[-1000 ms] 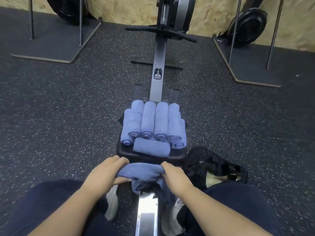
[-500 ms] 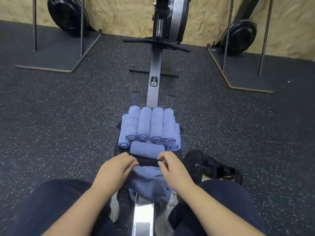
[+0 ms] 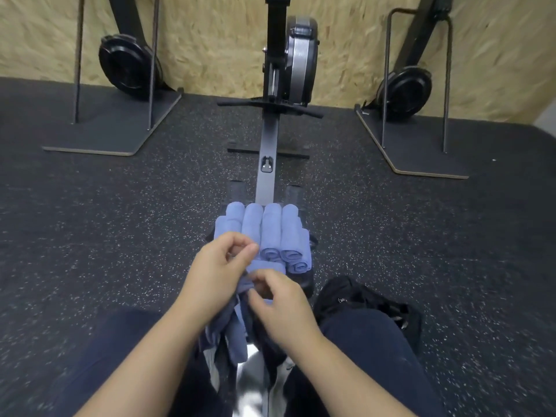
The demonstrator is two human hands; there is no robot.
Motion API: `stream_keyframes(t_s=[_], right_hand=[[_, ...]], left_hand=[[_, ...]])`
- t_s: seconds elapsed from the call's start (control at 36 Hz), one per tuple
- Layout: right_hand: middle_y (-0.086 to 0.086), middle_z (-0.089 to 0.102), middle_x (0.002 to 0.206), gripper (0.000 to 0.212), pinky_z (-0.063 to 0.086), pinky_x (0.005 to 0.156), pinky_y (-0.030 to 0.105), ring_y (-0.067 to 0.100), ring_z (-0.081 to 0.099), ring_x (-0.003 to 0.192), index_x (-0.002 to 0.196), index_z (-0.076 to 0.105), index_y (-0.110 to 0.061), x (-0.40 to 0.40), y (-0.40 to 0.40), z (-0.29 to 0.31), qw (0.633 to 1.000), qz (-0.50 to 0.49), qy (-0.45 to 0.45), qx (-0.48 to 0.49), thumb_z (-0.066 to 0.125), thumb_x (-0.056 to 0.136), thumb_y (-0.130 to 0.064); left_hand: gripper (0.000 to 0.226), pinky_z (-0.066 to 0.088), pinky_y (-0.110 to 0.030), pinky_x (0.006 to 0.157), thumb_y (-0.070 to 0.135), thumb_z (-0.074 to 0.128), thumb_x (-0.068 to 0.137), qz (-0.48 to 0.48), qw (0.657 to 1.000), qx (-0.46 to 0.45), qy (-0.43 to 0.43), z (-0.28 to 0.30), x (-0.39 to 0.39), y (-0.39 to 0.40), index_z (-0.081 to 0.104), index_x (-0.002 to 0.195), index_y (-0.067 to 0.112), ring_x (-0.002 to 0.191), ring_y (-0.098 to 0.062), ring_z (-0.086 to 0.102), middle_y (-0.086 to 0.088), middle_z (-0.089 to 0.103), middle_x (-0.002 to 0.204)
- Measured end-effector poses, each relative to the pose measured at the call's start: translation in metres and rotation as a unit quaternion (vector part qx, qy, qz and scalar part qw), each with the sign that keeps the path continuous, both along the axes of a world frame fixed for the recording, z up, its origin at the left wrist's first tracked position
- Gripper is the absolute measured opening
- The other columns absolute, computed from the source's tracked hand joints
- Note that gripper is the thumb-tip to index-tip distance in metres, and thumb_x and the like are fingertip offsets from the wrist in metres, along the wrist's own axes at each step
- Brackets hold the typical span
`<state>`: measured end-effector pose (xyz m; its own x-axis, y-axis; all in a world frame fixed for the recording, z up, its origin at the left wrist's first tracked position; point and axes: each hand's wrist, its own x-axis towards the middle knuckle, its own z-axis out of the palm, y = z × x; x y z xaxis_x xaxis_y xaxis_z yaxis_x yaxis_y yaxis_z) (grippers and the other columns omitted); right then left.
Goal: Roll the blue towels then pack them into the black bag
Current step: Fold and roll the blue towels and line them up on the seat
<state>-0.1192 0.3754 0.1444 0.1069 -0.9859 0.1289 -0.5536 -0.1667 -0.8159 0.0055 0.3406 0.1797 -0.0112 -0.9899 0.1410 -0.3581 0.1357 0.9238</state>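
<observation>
A person sits astride the shiny metal rail (image 3: 249,383) of a black rowing machine (image 3: 298,58), dark navy trouser legs to either side, and both hands work at a loose blue cloth towel (image 3: 233,332) held up in front of the lap. The left hand (image 3: 216,275) has its thumb and forefinger brought together near the towel's top edge, the other fingers curled beneath; whether the pinch actually closes on cloth is hard to make out through the motion blur. The right hand (image 3: 279,305) sits just beside it, slightly lower, fingers bent and pinching the bunched upper part of the same towel, whose unrolled length hangs down in folds between the knees, over the rail. Just beyond the hands, a stack of rolled blue towels (image 3: 279,233) rests on the black seat of the rowing machine (image 3: 305,284): several rolls lie side by side pointing away from the person, their spiral ends facing the camera, with one more roll laid crosswise (image 3: 270,266) in front of them, partly hidden by the hands. The soft black fabric bag (image 3: 358,299) lies on the floor just to the right of the seat, against the person's right knee, its mouth slumped open. The floor is dark speckled rubber matting (image 3: 105,236). Farther back, two more black flywheel machines on flat dark platforms (image 3: 120,127) stand to the left and right against a chipboard wall (image 3: 210,40).
</observation>
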Motion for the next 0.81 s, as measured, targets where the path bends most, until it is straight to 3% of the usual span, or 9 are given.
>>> stream_keyframes(t_s=[0.08, 0.17, 0.28, 0.39, 0.5, 0.58, 0.67, 0.75, 0.81], right_hand=[[-0.004, 0.068, 0.099, 0.018, 0.046, 0.084, 0.025, 0.008, 0.059, 0.091, 0.104, 0.068, -0.018, -0.007, 0.003, 0.012, 1.000, -0.004, -0.010, -0.028, 0.063, 0.087, -0.017], [-0.008, 0.067, 0.099, 0.019, 0.045, 0.085, 0.017, 0.004, 0.059, 0.092, 0.106, 0.068, -0.017, -0.013, 0.008, 0.022, 0.999, -0.007, -0.027, -0.034, 0.063, 0.088, -0.013], [-0.020, 0.057, 0.091, 0.016, 0.037, 0.075, 0.003, -0.015, 0.052, 0.084, 0.104, 0.067, -0.016, -0.016, 0.017, 0.031, 0.998, -0.022, -0.036, -0.052, 0.062, 0.090, -0.010], [-0.012, 0.060, 0.081, 0.025, 0.040, 0.069, 0.006, -0.004, 0.055, 0.076, 0.083, 0.057, -0.033, -0.018, 0.024, 0.040, 0.989, -0.086, -0.094, -0.070, 0.066, 0.086, -0.010], [-0.009, 0.060, 0.078, 0.022, 0.041, 0.067, 0.009, 0.000, 0.055, 0.070, 0.080, 0.058, -0.030, -0.019, 0.029, 0.050, 0.985, -0.101, -0.124, -0.069, 0.066, 0.086, -0.010], [-0.006, 0.061, 0.081, 0.025, 0.042, 0.067, 0.010, 0.001, 0.054, 0.070, 0.079, 0.058, -0.031, -0.020, 0.034, 0.057, 0.981, -0.109, -0.141, -0.077, 0.067, 0.085, -0.009], [-0.001, 0.063, 0.082, 0.021, 0.043, 0.067, 0.009, 0.002, 0.055, 0.071, 0.081, 0.061, -0.027, -0.019, 0.037, 0.060, 0.978, -0.107, -0.155, -0.086, 0.068, 0.084, -0.008], [-0.001, 0.064, 0.085, 0.023, 0.042, 0.069, 0.008, 0.000, 0.056, 0.072, 0.082, 0.061, -0.029, -0.017, 0.039, 0.063, 0.978, -0.095, -0.165, -0.090, 0.068, 0.085, -0.008], [-0.007, 0.064, 0.086, 0.026, 0.042, 0.070, 0.007, -0.002, 0.057, 0.075, 0.082, 0.058, -0.035, -0.016, 0.037, 0.065, 0.979, -0.085, -0.158, -0.096, 0.066, 0.087, -0.010]], left_hand=[[0.012, 0.043, -0.020, 0.059, 0.014, 0.072, 0.083, -0.033, 0.999, -0.006, 0.009, 0.016, 0.003, 0.006, 0.064, 0.076, 0.021, 0.055, -0.006, 0.051, 0.012, 0.061, 0.060], [0.016, 0.037, -0.013, 0.054, 0.013, 0.078, 0.077, -0.091, 0.996, -0.007, -0.021, 0.031, 0.003, 0.014, 0.064, 0.077, 0.020, 0.049, 0.001, 0.045, 0.015, 0.062, 0.062], [0.025, 0.039, -0.013, 0.066, 0.016, 0.079, 0.075, -0.163, 0.978, -0.008, -0.128, 0.042, 0.010, 0.021, 0.061, 0.086, 0.031, 0.067, 0.004, 0.055, 0.025, 0.065, 0.080], [0.027, 0.035, -0.015, 0.057, 0.017, 0.072, 0.074, -0.147, 0.977, -0.019, -0.153, 0.048, 0.014, 0.031, 0.056, 0.088, 0.033, 0.060, -0.001, 0.048, 0.019, 0.061, 0.079], [0.027, 0.037, -0.016, 0.060, 0.011, 0.061, 0.078, -0.129, 0.967, -0.054, -0.212, 0.052, 0.018, 0.039, 0.052, 0.087, 0.034, 0.066, -0.001, 0.051, 0.024, 0.059, 0.076], [0.025, 0.047, -0.028, 0.068, 0.013, 0.059, 0.083, -0.096, 0.960, -0.077, -0.253, 0.054, 0.023, 0.042, 0.054, 0.085, 0.037, 0.069, -0.005, 0.056, 0.011, 0.063, 0.076], [0.024, 0.049, -0.031, 0.071, 0.012, 0.055, 0.088, -0.087, 0.967, -0.099, -0.218, 0.057, 0.022, 0.043, 0.059, 0.083, 0.035, 0.074, -0.006, 0.059, 0.010, 0.065, 0.080], [0.033, 0.039, -0.015, 0.064, 0.011, 0.050, 0.093, -0.077, 0.977, -0.119, -0.162, 0.061, 0.016, 0.045, 0.055, 0.082, 0.041, 0.073, 0.001, 0.055, 0.011, 0.062, 0.079], [0.030, 0.036, -0.011, 0.064, 0.016, 0.048, 0.095, -0.075, 0.979, -0.133, -0.139, 0.062, 0.013, 0.043, 0.055, 0.084, 0.043, 0.073, 0.002, 0.054, 0.011, 0.063, 0.080]])
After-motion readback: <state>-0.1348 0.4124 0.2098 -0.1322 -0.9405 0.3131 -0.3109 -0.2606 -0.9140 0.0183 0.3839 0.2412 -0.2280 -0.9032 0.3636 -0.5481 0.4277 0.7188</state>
